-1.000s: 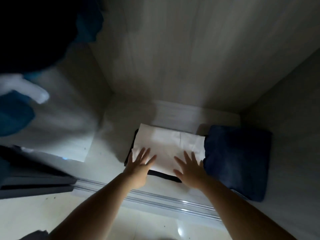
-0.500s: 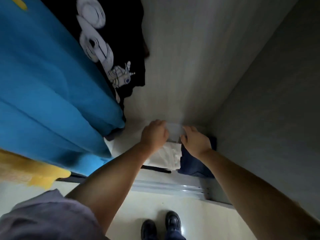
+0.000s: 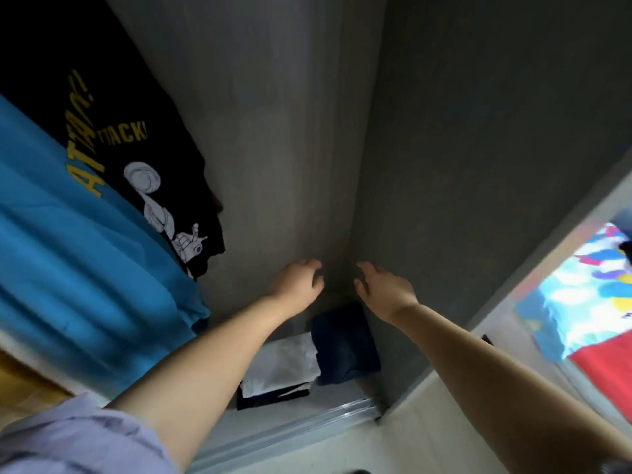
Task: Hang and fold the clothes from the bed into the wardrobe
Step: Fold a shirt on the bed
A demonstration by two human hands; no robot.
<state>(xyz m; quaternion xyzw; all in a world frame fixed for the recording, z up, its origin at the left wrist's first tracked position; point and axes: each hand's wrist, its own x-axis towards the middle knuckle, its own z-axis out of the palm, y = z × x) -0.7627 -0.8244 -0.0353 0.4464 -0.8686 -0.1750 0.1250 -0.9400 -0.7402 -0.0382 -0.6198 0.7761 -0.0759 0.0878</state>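
Note:
On the wardrobe floor lies a folded white garment (image 3: 285, 366) on top of a black one (image 3: 273, 396). A folded navy garment (image 3: 343, 347) sits right beside it, against the right wall. My left hand (image 3: 299, 285) and my right hand (image 3: 384, 290) hover in the air above these stacks, both empty with loosely curled fingers, and they touch no cloth. A blue shirt (image 3: 75, 261) and a black printed T-shirt (image 3: 136, 148) hang at the left.
The wardrobe's grey back wall (image 3: 280, 131) and right side wall (image 3: 478, 148) close in the space. A sliding-door rail (image 3: 307, 425) runs along the front. At the far right the bed with a colourful sheet (image 3: 588, 302) shows past the wardrobe edge.
Both hands have lifted off the folded white garment and risen above the stacks. The view has pulled back and up, so the hanging shirts and the bed came into sight.

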